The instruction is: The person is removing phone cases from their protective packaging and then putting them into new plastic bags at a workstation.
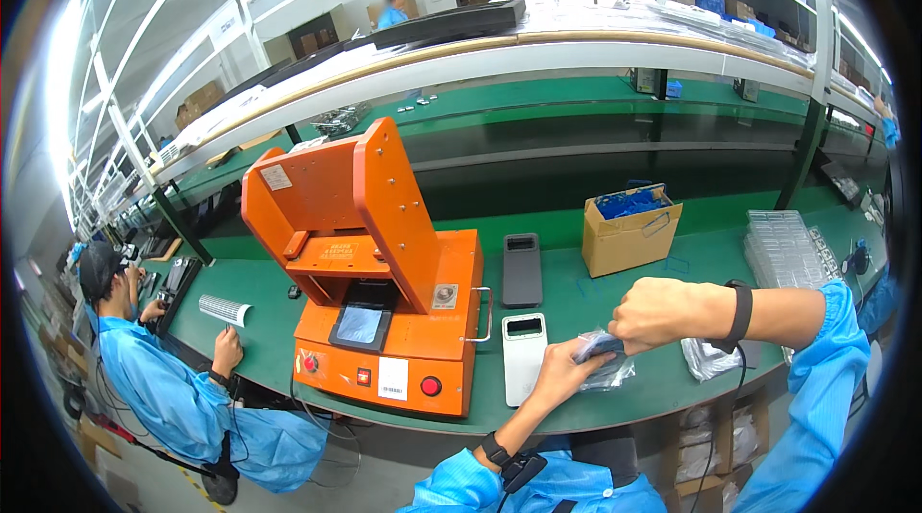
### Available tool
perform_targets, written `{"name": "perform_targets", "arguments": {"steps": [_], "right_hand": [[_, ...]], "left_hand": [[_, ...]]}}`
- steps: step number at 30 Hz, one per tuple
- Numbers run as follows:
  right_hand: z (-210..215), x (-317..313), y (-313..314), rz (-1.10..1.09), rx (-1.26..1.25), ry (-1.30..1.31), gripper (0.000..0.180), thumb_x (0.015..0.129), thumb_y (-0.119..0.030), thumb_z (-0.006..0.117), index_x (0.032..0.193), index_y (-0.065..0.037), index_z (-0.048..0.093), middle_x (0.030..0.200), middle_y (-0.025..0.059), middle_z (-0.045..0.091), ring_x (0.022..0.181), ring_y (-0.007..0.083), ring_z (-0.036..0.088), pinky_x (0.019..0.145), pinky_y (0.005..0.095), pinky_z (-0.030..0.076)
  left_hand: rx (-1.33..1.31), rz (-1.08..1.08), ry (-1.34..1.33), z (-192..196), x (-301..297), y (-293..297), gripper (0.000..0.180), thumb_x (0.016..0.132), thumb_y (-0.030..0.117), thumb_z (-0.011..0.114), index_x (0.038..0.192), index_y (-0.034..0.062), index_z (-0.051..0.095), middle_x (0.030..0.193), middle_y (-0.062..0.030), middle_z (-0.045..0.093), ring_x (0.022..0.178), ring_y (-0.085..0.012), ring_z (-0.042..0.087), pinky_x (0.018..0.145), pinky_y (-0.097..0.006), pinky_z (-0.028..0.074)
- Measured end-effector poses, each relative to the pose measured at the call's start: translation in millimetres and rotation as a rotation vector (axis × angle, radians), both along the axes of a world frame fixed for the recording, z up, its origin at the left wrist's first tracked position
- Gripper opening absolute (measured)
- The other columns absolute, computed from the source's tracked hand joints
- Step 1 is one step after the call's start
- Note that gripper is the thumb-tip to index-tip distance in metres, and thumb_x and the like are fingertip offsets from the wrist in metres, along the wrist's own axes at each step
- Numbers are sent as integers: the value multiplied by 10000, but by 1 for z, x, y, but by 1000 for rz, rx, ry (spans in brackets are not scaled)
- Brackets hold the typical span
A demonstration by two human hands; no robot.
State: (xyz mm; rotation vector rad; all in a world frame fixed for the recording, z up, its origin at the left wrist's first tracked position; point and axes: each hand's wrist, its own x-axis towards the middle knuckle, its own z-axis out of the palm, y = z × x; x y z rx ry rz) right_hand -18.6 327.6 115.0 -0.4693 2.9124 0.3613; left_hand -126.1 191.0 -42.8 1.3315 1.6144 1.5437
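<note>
Above the front of the green bench, my left hand (561, 371) is closed around a small dark part (597, 346) in a clear plastic bag (615, 374). My right hand (653, 315) comes in from the right, fingers bent down and pressed together at the bag's upper edge; its fingertips are partly hidden. Just left of my left hand lies a white housing (520, 371) with a dark rectangular opening at its far end. Behind it is a dark grey housing (521, 284) of the same shape.
An orange press (384, 321) with a dark panel in it stands to the left. A cardboard box (629, 246) of blue pieces stands behind my hands. Clear trays (783, 249) and a bagged item (709, 357) lie right. A co-worker (158, 359) in blue sits far left, holding a white sheet.
</note>
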Motion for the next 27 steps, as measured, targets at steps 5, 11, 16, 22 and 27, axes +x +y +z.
{"name": "perform_targets", "arguments": {"steps": [5, 11, 16, 22, 27], "right_hand": [[5, -7, -3, 28, -2, -59, 274, 689, -267, 694, 612, -8, 649, 561, 167, 613, 566, 338, 655, 526, 410, 526], [16, -14, 3, 125, -57, 16, 295, 660, -309, 716, 611, -29, 638, 524, 151, 587, 522, 335, 629, 497, 418, 506], [19, -16, 8, 68, -23, 28, 204, 634, -213, 672, 599, -19, 619, 531, 154, 585, 532, 344, 628, 501, 409, 507], [25, -16, 11, 36, 9, 31, 204, 643, -203, 673, 641, -11, 603, 584, 123, 586, 554, 309, 627, 511, 393, 495], [23, -12, 7, 50, -19, 43, 223, 640, -213, 691, 598, 0, 637, 541, 166, 587, 548, 340, 638, 513, 402, 509]], "left_hand": [[-14, -14, -32, -2, 3, -1, 259, 820, 121, 757, 1049, 8, 712, 937, -88, 738, 849, -119, 672, 778, -292, 529], [61, -37, -68, -1, -2, 0, 365, 795, 152, 798, 1106, 9, 670, 997, -70, 727, 913, -131, 664, 843, -313, 528], [21, -45, -21, 10, -7, 0, 507, 738, 204, 848, 1146, -2, 630, 1010, -115, 716, 945, -186, 680, 863, -340, 531], [15, -75, -45, 5, -3, 1, 647, 689, 256, 878, 1205, -5, 586, 1099, -155, 684, 1015, -242, 668, 899, -368, 521], [2, -117, -2, -1, -1, -2, 736, 665, 266, 890, 1250, 0, 530, 1124, -177, 661, 1055, -286, 654, 924, -391, 512]]}}
